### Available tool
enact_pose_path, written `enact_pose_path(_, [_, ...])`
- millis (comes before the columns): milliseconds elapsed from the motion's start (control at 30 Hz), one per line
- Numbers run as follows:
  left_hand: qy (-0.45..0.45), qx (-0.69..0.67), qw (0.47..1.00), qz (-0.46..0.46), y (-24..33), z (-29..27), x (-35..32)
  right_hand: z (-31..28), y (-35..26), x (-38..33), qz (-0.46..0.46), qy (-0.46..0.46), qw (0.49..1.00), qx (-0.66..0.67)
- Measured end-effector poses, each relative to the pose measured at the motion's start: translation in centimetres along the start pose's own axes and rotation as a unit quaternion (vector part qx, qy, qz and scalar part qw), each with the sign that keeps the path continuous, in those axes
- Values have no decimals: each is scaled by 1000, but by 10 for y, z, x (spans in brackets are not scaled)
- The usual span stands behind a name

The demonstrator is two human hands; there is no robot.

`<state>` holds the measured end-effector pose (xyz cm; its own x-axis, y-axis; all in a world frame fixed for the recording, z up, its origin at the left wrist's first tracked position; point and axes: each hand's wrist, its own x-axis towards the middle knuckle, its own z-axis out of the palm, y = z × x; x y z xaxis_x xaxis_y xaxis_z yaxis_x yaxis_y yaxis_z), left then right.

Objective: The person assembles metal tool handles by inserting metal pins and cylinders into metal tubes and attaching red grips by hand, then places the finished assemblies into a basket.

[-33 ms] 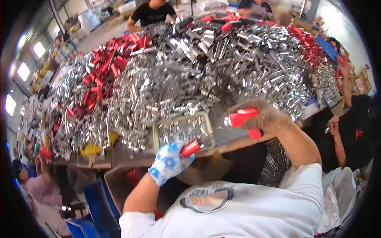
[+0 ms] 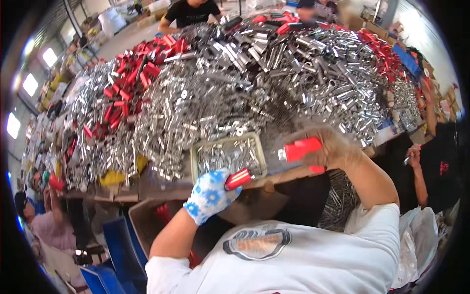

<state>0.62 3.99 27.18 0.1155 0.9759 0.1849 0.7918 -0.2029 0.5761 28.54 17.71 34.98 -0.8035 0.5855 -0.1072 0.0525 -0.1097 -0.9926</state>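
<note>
My left hand [image 2: 209, 196], in a white glove with blue flowers, is closed around a short red cylindrical piece [image 2: 238, 179]. That piece points up and to the right, just over the near edge of a cream tray [image 2: 194, 164]. Inside the tray lie small silver metal parts [image 2: 227, 157]. My right hand [image 2: 330, 147], blurred, is wrapped round a red pistol-shaped power tool [image 2: 302, 149] with a silver nose. The nose points left toward the tray, apart from the red piece. My fingers hide part of the tool's grip.
A big heap of silver metal tubes and fittings [image 2: 318, 73] covers the table, with red pieces [image 2: 127, 83] among them. Co-workers stand around it, one in black [image 2: 440, 166] at the right. Below the table edge are a carton [image 2: 142, 220] and blue bins [image 2: 120, 250].
The red piece in my left hand has shifted slightly right and up. The power tool in my right hand has turned a little, so less of its grip shows. Both hands keep their hold.
</note>
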Motion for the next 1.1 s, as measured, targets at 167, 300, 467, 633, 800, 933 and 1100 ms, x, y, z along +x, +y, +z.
enact_pose_path(167, [-53,62,995,61,4,-4,-11,30,14,-16,-194,-65,871,-447])
enact_pose_path(300, [-131,2,989,75,16,-7,-33,67,33,-14,-427,-97,608,-662])
enact_pose_path(467, [-518,-362,755,-173,12,-9,-32,85,29,-10,-540,-213,478,-659])
enact_pose_path(633, [-213,57,975,3,20,-21,-41,87,39,-7,-375,-165,624,-665])
enact_pose_path(800, [116,336,918,177,-17,-28,-25,104,70,0,292,33,902,316])
enact_pose_path(933, [72,345,924,146,-19,-39,-17,96,62,-9,148,35,922,357])
enact_pose_path(1100, [-11,230,969,87,0,-27,-25,96,78,-12,34,79,996,-3])
